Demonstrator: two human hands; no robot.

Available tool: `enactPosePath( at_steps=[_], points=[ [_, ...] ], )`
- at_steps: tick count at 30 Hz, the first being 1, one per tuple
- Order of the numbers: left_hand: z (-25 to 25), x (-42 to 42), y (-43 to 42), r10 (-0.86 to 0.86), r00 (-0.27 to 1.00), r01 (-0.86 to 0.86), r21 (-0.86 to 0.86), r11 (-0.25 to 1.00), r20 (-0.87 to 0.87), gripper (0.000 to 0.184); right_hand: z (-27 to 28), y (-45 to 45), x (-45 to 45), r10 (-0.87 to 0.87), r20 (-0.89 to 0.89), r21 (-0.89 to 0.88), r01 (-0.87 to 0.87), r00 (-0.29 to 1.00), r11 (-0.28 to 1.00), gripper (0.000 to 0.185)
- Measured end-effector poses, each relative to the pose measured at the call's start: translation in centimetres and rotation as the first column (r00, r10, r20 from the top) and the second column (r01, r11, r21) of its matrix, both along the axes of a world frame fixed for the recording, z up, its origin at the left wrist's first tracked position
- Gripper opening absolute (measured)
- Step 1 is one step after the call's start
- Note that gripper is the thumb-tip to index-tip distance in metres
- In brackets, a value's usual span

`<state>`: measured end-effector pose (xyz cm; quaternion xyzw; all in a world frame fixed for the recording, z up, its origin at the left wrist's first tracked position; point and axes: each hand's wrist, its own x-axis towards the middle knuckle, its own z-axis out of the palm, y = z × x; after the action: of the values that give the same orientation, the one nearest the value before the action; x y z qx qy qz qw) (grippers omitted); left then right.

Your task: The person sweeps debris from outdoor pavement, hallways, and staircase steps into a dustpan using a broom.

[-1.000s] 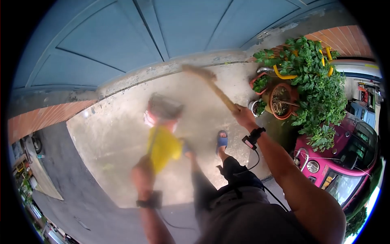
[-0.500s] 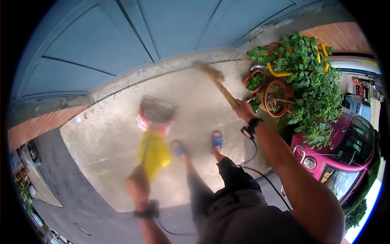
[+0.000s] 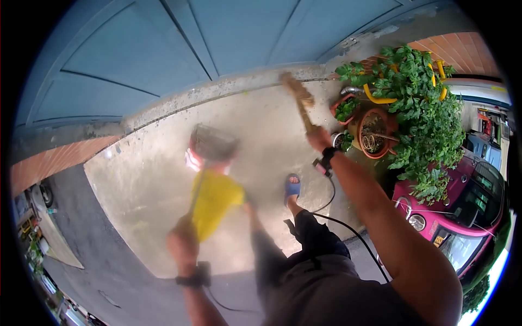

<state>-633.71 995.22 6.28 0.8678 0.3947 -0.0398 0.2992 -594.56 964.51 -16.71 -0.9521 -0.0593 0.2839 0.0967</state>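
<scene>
My left hand (image 3: 184, 244) is closed around the upper end of a thin handle that runs down to a dustpan (image 3: 213, 145) with a grey scoop and red-and-white back. A yellow cloth or bag (image 3: 216, 201) hangs beside that handle, below the hand. Held in my right hand (image 3: 319, 139) is the handle of a straw hand broom (image 3: 298, 93). The broom's bristles are near the door sill, and whether they touch the ground is hard to tell. Blur softens the left hand and the dustpan.
Blue metal doors (image 3: 228, 38) stand along the front above a concrete sill. Potted plants (image 3: 375, 133) with a large leafy bush (image 3: 416, 103) are at the right, beside a pink vehicle (image 3: 462, 190). A blue slipper (image 3: 292, 187) is on my foot on the concrete.
My right hand has drawn slightly back and turned the broom more upright, its bristle end moving right along the sill. The dustpan stays at nearly the same place.
</scene>
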Motion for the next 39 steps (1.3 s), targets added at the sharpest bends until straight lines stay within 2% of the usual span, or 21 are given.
enactPosePath(
  at_steps=[2, 4, 7, 9, 10, 14, 16, 18, 19, 20, 22, 25, 29, 32, 34, 35, 39],
  points=[
    [0.6, 0.2, -0.1, 0.006, 0.997, -0.009, -0.029, 1.000, -0.081, 0.022, 0.9, 1.8, -5.2, 0.066, -0.032, 0.069, -0.064, 0.997, 0.996, 0.030],
    [0.0, 0.0, -0.1, 0.039, 0.997, -0.039, 0.009, 0.999, -0.065, 0.021, 2.9, 2.7, -8.0, 0.111, -0.195, 0.094, -0.094, 0.975, 0.991, 0.034],
    [-0.3, -0.3, 0.2, 0.057, 0.997, -0.054, 0.047, 0.997, -0.059, 0.020, 9.7, 4.6, -9.4, 0.128, -0.297, 0.112, -0.099, 0.946, 0.989, 0.032],
    [-0.3, -0.5, 0.3, 0.069, 0.996, -0.066, 0.050, 0.997, -0.052, 0.020, 10.5, 4.6, -10.2, 0.130, -0.211, 0.140, -0.102, 0.969, 0.985, 0.032],
    [-0.2, -0.6, 0.2, 0.079, 0.996, -0.077, 0.044, 0.996, -0.044, 0.020, 10.6, 4.5, -10.4, 0.128, -0.170, 0.152, -0.103, 0.977, 0.983, 0.032],
    [0.1, -0.6, 0.1, 0.100, 0.992, -0.099, 0.018, 0.995, -0.072, 0.020, 8.5, 7.1, -6.9, 0.169, -0.070, 0.023, -0.167, 0.983, 0.986, 0.040],
    [0.3, -0.7, 0.1, 0.087, 0.994, -0.086, 0.015, 0.996, -0.067, 0.020, 5.4, 9.5, -5.9, 0.086, -0.096, 0.037, -0.082, 0.992, 0.996, 0.037],
    [0.3, -0.8, 0.1, 0.085, 0.994, -0.084, 0.014, 0.996, -0.072, 0.020, -0.4, 10.3, -7.5, 0.176, -0.142, -0.057, -0.186, 0.974, 0.981, 0.033],
    [0.1, -0.8, 0.2, 0.091, 0.993, -0.090, 0.011, 0.996, -0.080, 0.020, 0.0, 10.6, -8.8, 0.238, -0.124, 0.048, -0.234, 0.963, 0.971, 0.034],
    [0.0, -0.9, 0.2, 0.097, 0.991, -0.097, 0.007, 0.995, -0.088, 0.021, 0.8, 10.2, -9.5, 0.241, -0.160, 0.071, -0.232, 0.957, 0.970, 0.036],
    [0.2, -0.8, 0.2, 0.098, 0.988, -0.098, 0.010, 0.995, -0.116, 0.021, 6.0, 10.4, -10.4, 0.250, -0.232, 0.115, -0.228, 0.940, 0.967, 0.039],
    [0.2, -1.1, 0.7, 0.099, 0.988, -0.098, 0.015, 0.995, -0.119, 0.022, 11.8, 9.8, -10.8, 0.151, -0.350, 0.125, -0.114, 0.924, 0.986, 0.034],
    [0.0, -1.6, 0.9, 0.096, 0.992, -0.096, 0.007, 0.995, -0.087, 0.022, 8.7, 8.6, -9.1, 0.176, -0.026, 0.132, -0.171, 0.984, 0.976, 0.035],
    [0.3, -1.4, 0.9, 0.114, 0.987, -0.117, -0.021, 0.993, -0.113, 0.021, 4.8, 11.4, -6.4, 0.178, -0.039, 0.107, -0.173, 0.983, 0.979, 0.032],
    [0.0, -1.7, 0.9, 0.107, 0.991, -0.108, -0.007, 0.994, -0.085, 0.021, 1.0, 12.3, -6.9, 0.311, -0.122, 0.072, -0.304, 0.942, 0.950, 0.030],
    [-0.2, -1.6, 1.0, 0.104, 0.992, -0.104, 0.002, 0.995, -0.068, 0.021, 0.4, 11.9, -8.3, 0.292, -0.086, 0.131, -0.280, 0.953, 0.951, 0.030],
    [0.0, -1.6, 1.2, 0.097, 0.991, -0.097, 0.006, 0.995, -0.095, 0.021, 7.0, 10.7, -8.8, 0.316, -0.299, 0.156, -0.281, 0.900, 0.947, 0.036]
  ],
)
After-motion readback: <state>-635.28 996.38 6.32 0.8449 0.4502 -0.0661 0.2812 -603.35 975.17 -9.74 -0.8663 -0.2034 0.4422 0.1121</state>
